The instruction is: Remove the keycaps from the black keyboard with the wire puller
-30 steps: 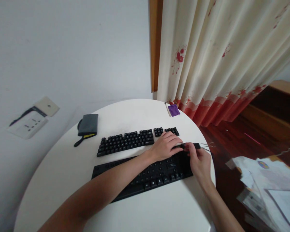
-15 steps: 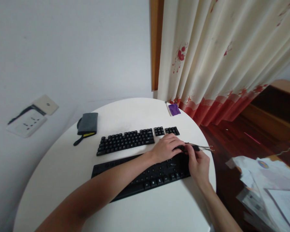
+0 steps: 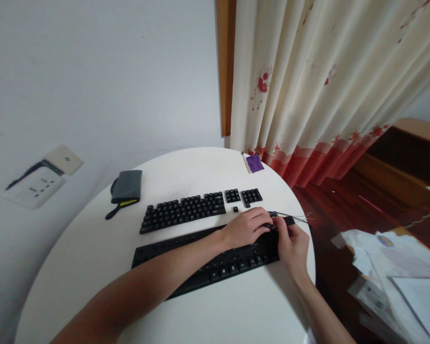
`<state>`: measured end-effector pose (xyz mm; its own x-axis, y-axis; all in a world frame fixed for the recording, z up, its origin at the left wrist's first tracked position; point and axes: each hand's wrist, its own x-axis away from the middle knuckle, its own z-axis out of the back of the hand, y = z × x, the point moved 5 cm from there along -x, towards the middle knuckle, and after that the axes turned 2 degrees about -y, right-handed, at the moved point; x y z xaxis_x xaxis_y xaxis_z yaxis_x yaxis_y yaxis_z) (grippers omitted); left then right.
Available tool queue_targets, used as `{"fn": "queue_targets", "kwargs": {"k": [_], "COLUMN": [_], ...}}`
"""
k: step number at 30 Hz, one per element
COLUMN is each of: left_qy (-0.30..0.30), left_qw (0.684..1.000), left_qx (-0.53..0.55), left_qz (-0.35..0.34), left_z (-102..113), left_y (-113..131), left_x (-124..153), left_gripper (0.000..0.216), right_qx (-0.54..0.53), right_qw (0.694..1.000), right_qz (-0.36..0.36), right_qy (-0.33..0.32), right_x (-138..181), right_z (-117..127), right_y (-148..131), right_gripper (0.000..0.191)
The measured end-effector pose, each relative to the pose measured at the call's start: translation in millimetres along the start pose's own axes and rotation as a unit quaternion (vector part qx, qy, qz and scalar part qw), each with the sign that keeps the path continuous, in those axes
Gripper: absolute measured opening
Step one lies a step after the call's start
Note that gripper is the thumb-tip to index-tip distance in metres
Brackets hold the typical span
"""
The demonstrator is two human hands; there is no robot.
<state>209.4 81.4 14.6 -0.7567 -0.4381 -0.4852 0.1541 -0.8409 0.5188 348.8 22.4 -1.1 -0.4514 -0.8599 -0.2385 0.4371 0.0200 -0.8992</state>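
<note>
A black keyboard base (image 3: 186,260) lies on the round white table (image 3: 93,258). Behind it sit rows of black keycaps (image 3: 184,210) laid out in keyboard order, and a single loose keycap (image 3: 235,209) lies apart from them. My left hand (image 3: 245,227) rests palm down on the base's right end, fingers curled over the keys. My right hand (image 3: 290,239) pinches a black-handled wire keycap puller (image 3: 290,220) at the base's right top corner, its wires pointing right.
A grey pouch (image 3: 126,187) with a black strap lies at the table's back left. A purple cloth (image 3: 254,163) sits by the curtain (image 3: 308,95). A wall socket (image 3: 34,184) is at left. Papers (image 3: 390,272) are piled at lower right over the dark wood floor.
One loose keycap now lies on the table below the small cluster of caps, uncovered as my left hand drew back. The puller in my right hand has tipped down toward the base.
</note>
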Motion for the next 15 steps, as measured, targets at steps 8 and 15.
{"fn": "queue_targets", "kwargs": {"k": [8, 15], "left_qy": [-0.028, -0.008], "left_qw": [0.999, 1.0], "left_qx": [0.023, 0.023], "left_qz": [0.012, 0.007], "left_z": [-16.3, -11.7], "left_y": [11.4, 19.2], "left_x": [8.9, 6.3], "left_gripper": [0.018, 0.019], "right_qx": [0.009, -0.028], "right_qw": [0.999, 0.999], "right_qz": [-0.033, -0.033], "right_qy": [-0.019, 0.021], "right_x": [20.0, 24.9], "right_z": [12.0, 14.9], "right_y": [6.0, 6.0], "right_gripper": [0.051, 0.055]}}
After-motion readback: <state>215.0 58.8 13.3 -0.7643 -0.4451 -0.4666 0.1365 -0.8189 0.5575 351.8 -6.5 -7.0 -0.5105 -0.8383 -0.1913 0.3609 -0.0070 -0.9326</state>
